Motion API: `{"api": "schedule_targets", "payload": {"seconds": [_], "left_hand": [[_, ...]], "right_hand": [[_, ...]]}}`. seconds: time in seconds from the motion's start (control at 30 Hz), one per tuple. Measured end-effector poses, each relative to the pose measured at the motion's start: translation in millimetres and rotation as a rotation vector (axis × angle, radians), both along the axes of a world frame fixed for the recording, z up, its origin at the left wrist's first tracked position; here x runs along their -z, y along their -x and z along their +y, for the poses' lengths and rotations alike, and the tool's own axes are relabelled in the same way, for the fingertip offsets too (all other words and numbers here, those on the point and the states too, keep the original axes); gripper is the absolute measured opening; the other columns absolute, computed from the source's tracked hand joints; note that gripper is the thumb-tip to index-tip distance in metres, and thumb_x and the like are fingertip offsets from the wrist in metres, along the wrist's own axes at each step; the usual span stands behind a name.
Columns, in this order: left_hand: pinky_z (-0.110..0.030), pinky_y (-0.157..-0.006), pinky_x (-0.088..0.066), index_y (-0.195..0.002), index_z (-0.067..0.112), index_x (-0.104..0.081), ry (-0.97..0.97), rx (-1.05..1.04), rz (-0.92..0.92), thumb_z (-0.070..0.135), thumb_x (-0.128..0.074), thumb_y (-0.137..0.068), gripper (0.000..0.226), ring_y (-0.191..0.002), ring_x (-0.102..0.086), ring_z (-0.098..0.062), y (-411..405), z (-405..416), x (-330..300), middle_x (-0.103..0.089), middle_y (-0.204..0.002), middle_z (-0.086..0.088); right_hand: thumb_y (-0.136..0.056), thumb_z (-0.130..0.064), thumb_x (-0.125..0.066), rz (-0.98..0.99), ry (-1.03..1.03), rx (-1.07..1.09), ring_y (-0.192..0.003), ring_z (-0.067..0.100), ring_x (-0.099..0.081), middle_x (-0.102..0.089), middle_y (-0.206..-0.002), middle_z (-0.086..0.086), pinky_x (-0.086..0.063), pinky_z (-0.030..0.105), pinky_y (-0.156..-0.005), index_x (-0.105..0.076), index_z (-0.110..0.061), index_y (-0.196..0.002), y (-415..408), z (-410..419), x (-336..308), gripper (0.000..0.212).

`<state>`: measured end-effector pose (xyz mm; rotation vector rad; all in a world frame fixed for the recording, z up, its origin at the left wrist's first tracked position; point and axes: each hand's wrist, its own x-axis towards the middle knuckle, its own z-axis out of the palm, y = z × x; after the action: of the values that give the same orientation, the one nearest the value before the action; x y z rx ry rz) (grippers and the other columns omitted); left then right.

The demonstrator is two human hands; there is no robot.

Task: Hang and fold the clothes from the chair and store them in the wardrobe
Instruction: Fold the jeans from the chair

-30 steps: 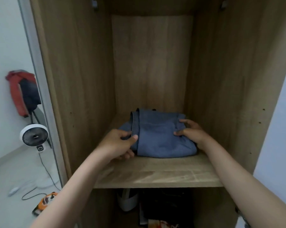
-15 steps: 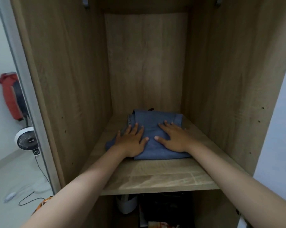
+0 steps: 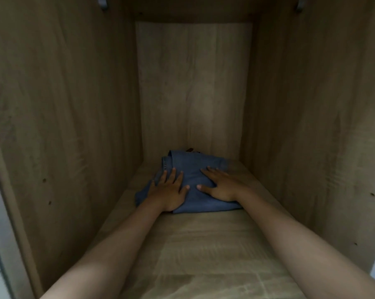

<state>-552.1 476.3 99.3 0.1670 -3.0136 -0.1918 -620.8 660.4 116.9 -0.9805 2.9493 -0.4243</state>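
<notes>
Here the folded denim garment (image 3: 195, 182) lies on the wardrobe shelf (image 3: 203, 244), toward twelve o'clock near the back panel; the left hand (image 3: 168, 194) at nine o'clock and right hand (image 3: 222, 186) at three press flat, fingers (image 3: 173, 175) spread wide, holding nothing, probably to seat the fold.

A: Setting? Looks domestic — the inside of a wardrobe (image 3: 193, 93), pale wood-grain laminate on back, sides and shelf (image 3: 203, 255).

B: Evidence noted: rows of small drilled holes in both side panels, as for shelf pegs; two grey fittings high at the top corners.

A: Contents: folded blue denim garment (image 3: 195, 175) lying toward the back of the shelf.

B: Grey frame edge at far left. Recorded as a home clothes storage space.
</notes>
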Motion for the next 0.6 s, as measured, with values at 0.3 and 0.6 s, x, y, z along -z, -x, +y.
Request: {"api": "schedule_targets", "payload": {"seconds": [0.3, 0.6], "left_hand": [[-0.051, -0.116, -0.001, -0.151, 0.026, 0.001, -0.057, -0.011, 0.022, 0.058, -0.017, -0.095, 0.067, -0.146, 0.005, -0.024, 22, -7, -4, 0.008, -0.159, 0.002], [-0.038, -0.085, -0.051, -0.109, 0.011, -0.058, -0.26, 0.02, 0.118, 0.03, -0.053, -0.09, 0.027, -0.095, -0.059, -0.021, -40, -1, -35, -0.063, -0.109, -0.01]], "right_hand": [[-0.09, -0.066, -0.035, 0.007, 0.014, -0.013, -0.147, 0.018, 0.0, 0.001, -0.161, -0.004, -0.003, 0.034, -0.118, -0.005, -0.031, -0.152, 25, -10, -1, 0.077], [-0.096, -0.048, -0.039, 0.369, -0.108, 0.19, -0.143, 0.023, -0.02, -0.025, -0.155, 0.007, -0.01, 0.061, -0.112, -0.041, -0.019, -0.14, -32, -16, -3, 0.053]]}}
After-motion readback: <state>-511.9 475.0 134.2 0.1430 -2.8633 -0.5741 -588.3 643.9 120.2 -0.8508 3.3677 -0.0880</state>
